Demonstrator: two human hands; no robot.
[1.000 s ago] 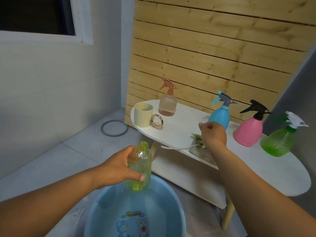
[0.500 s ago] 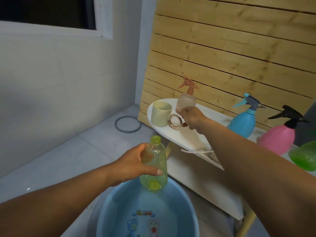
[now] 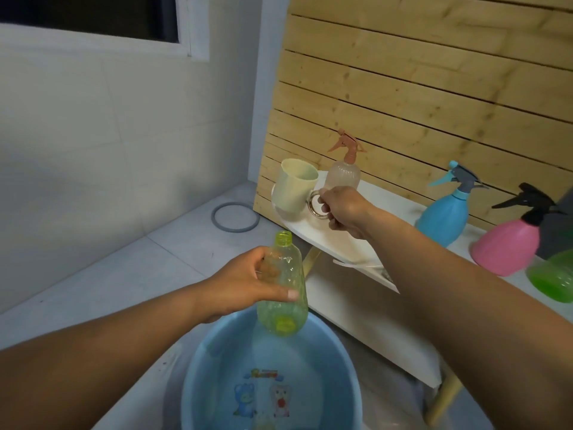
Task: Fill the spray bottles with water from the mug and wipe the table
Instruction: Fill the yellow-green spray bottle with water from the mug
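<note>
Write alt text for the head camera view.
The right hand grips the cream mug by its ring handle at the white table's end, while the left hand holds an uncapped yellow-green bottle over a blue basin.

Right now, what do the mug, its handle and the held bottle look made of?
Mug: matte cream, evenly opaque, probably plastic. Handle: shiny gold ring with bright glints, metal or metallised plastic. Bottle: clear yellow-green plastic, fingers visible through its ribbed wall.

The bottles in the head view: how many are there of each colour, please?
Yellow-green bottle, open: 1
Clear bottle, brown sprayer: 1
Blue bottle: 1
Pink bottle: 1
Green bottle: 1
Total: 5
</note>
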